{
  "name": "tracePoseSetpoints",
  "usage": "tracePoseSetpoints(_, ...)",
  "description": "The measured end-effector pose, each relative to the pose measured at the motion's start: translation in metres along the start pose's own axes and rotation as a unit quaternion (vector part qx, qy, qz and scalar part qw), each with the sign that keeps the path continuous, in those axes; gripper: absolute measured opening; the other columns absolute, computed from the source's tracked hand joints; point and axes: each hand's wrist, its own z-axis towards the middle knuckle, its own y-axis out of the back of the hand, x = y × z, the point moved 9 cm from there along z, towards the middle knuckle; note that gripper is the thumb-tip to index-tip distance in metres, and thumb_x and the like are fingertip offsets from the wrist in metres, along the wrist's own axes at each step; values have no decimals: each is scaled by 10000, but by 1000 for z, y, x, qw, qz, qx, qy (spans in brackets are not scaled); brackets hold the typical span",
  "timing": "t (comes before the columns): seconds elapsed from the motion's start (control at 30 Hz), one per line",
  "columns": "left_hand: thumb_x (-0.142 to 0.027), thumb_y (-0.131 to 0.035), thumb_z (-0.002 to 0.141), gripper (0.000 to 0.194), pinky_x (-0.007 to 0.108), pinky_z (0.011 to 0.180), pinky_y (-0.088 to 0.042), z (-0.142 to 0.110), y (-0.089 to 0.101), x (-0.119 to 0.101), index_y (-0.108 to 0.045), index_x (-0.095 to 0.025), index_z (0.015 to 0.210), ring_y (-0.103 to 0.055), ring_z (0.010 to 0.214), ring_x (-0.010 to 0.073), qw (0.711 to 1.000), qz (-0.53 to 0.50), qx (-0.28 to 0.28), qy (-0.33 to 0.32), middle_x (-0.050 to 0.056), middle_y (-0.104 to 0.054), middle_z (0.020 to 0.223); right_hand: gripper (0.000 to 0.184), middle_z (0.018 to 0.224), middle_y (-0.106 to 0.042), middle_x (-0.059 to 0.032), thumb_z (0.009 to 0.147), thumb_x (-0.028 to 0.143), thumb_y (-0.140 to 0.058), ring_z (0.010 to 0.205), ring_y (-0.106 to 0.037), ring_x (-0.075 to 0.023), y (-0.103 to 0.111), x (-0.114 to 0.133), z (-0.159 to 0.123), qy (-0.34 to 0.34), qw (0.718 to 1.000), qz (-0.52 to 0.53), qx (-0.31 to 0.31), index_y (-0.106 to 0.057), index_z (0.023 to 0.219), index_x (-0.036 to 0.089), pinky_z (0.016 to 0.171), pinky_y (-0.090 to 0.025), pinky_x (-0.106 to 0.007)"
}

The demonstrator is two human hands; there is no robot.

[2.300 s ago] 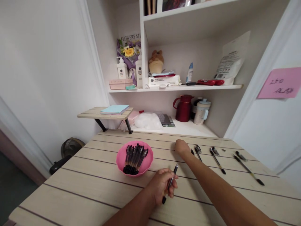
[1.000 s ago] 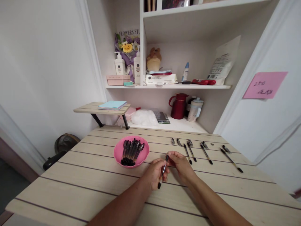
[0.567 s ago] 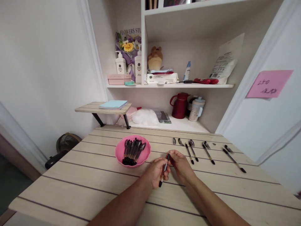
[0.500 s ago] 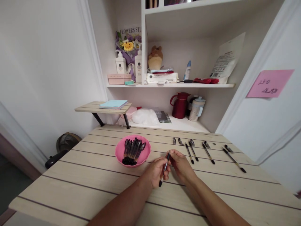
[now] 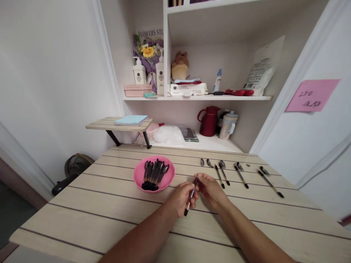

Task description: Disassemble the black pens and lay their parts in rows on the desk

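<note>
My left hand (image 5: 181, 197) is closed around a black pen (image 5: 190, 200), which slants with its dark end down toward me. At the pen's upper end, the fingers of my right hand (image 5: 210, 187) are pinched together; exactly what lies between the fingertips is partly hidden. To the left, a pink bowl (image 5: 139, 183) with a wavy rim holds several capped black pens (image 5: 155, 175). On the right of the table lie several uncapped pens, among them a long one (image 5: 271, 183) and another (image 5: 241, 176), with loose black caps such as this cap (image 5: 202, 162) near them.
The slatted wooden table (image 5: 115, 215) reaches back to a white shelf unit. A small raised stand (image 5: 98, 125) with blue paper (image 5: 131, 119) is at the back left. A red jug (image 5: 208, 122) and a pale cup (image 5: 228, 126) stand behind the table.
The view has shifted slightly. Both hands stay at the same pen in nearly the same pose, with no other clear change.
</note>
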Motion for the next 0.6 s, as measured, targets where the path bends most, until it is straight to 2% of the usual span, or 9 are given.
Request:
tracePoseSetpoints(0.1,-389,-465,702,253,174,395,-258,0,-1,6,-511,-150,773,-354,356,36,1000,-10,12,23,-32,-491,540,225,647,-619,-27,648,371,-651,535,-565,-124,18,10,6,43,998,-4,-54,-579,726,173,513,-460,-247)
tracePoseSetpoints(0.2,-378,-454,709,251,173,395,-256,0,0,6,-515,-147,786,-359,363,40,999,-19,13,23,-29,-492,545,245,714,-637,-50,698,412,-565,634,-595,-142,43,24,15,64,974,-180,-122,-575,766,177,578,-477,-257)
tracePoseSetpoints(0.3,-364,-457,710,242,168,395,-243,1,0,5,-517,-145,793,-358,367,37,999,-26,11,21,-28,-490,550,274,656,-634,-45,732,424,-462,581,-586,-142,68,41,26,53,915,-358,-180,-569,755,173,528,-453,-246)
tracePoseSetpoints(0.43,-361,-472,709,238,167,396,-243,1,1,5,-517,-145,799,-361,368,37,1000,-23,11,19,-27,-495,552,232,514,-588,-39,678,366,-505,559,-571,-171,90,57,40,29,839,-501,-212,-548,551,176,537,-411,-260)
tracePoseSetpoints(0.5,-368,-482,708,245,170,395,-247,2,1,5,-517,-145,803,-361,367,38,1000,-20,12,17,-25,-500,555,212,557,-610,-68,648,338,-542,659,-592,-209,93,59,46,16,791,-570,-221,-548,513,175,601,-407,-278)
tracePoseSetpoints(0.6,-378,-483,712,254,179,390,-260,3,1,5,-516,-145,807,-365,366,42,1000,-16,10,11,-23,-503,560,175,740,-654,-131,637,326,-568,814,-594,-256,89,55,54,-6,731,-645,-224,-604,614,157,689,-403,-314)
